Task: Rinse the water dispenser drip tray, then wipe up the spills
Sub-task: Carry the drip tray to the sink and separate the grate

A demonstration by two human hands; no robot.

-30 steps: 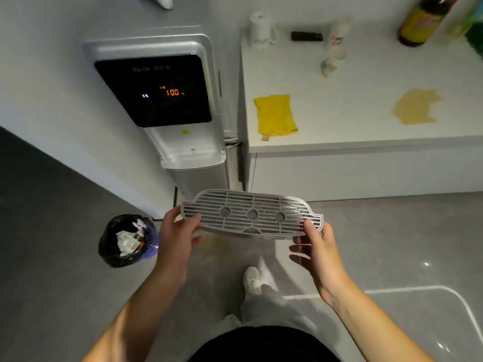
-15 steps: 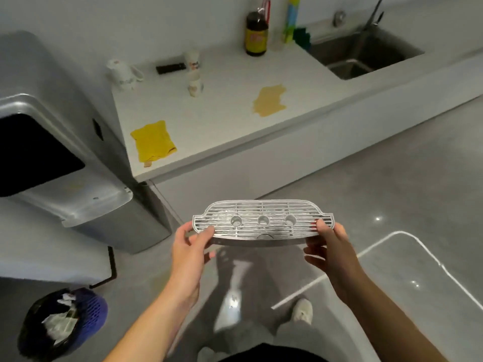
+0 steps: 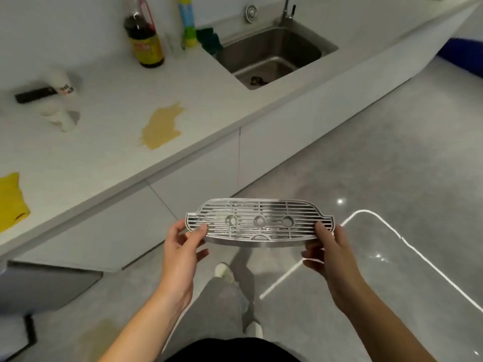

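Note:
I hold the grey slatted drip tray point(image 3: 258, 222) level in front of me, above the floor. My left hand point(image 3: 183, 246) grips its left end and my right hand point(image 3: 322, 250) grips its right end. A tan spill point(image 3: 160, 126) lies on the white counter point(image 3: 109, 142). A fainter yellowish spill point(image 3: 100, 335) marks the floor at the lower left. A yellow cloth point(image 3: 10, 199) rests on the counter at the left edge. The steel sink point(image 3: 271, 56) with its tap point(image 3: 286, 9) is set in the counter at the upper right.
A dark sauce bottle point(image 3: 145, 40), a yellow-green bottle point(image 3: 188, 24) and a green sponge point(image 3: 209, 40) stand left of the sink. White cups point(image 3: 60, 100) and a black bar point(image 3: 34, 95) sit at the far left. Grey floor stretches to the right.
My view has swung right, from the water dispenser towards the sink. The dispenser and the bin have left the view. Both hands still hold the tray the same way.

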